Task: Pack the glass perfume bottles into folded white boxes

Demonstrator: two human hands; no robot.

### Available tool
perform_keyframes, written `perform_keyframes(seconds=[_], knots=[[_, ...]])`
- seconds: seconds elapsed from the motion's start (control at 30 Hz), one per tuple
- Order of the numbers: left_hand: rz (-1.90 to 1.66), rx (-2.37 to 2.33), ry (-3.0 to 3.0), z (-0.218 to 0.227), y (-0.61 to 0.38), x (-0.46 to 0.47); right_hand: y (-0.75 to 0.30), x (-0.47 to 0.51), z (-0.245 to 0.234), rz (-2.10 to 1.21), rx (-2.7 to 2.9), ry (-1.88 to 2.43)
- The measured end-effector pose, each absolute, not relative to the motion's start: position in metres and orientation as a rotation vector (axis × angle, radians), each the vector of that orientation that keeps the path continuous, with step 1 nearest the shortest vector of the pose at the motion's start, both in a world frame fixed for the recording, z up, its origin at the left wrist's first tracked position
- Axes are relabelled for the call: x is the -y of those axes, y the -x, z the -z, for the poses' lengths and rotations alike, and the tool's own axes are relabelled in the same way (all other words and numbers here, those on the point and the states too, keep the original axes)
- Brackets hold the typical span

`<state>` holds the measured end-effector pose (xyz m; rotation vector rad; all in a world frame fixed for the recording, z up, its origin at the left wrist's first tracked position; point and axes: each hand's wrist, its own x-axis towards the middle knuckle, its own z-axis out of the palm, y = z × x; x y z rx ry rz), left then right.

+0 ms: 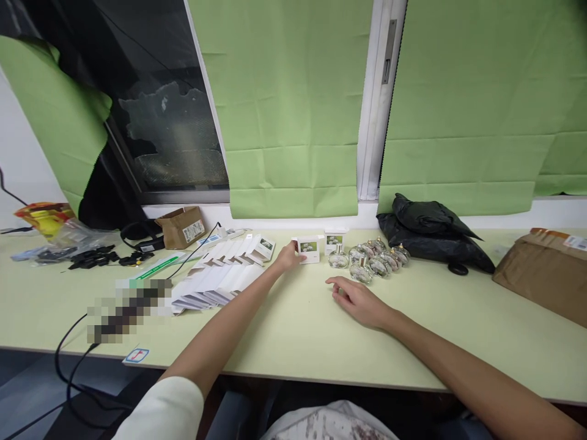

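Observation:
My left hand point(288, 256) grips the side of a small white carton point(309, 249) with a green picture on its front. The carton stands upright on the table. Just behind and to the right is a similar white carton point(336, 237), with a glass perfume bottle point(338, 259) in front of it. Several more perfume bottles point(380, 265) are grouped to the right, round and clear with flower-like patterns. My right hand point(358, 300) rests over the table below the bottles, touching none of them. It holds nothing; its index finger is stretched out and the others are loosely bent.
Several white cartons point(217, 284) lie in overlapping rows left of my left arm. An open brown box point(182, 227) stands behind them, near black cables and parts point(94, 256). Black plastic bags point(426, 235) and a large brown package point(545, 269) lie on the right.

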<state>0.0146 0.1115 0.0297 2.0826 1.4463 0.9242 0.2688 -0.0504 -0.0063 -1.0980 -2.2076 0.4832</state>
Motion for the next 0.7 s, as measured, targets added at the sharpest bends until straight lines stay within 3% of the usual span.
perform_keyframes(seconds=[0.43,0.6,0.7], knots=[[-0.342,-1.845,-2.381,-0.067,0.032,-0.06,-0.27,0.05,0.005,-0.53,2.225,1.126],[0.008,-2.279,-2.681,-0.057,0.054,-0.003,-0.27,0.049,0.007,-0.531,2.22,1.129],[0.065,-2.308,-2.666,-0.047,0.055,0.017,-0.27,0.048,0.009,-0.533,2.218,1.134]])
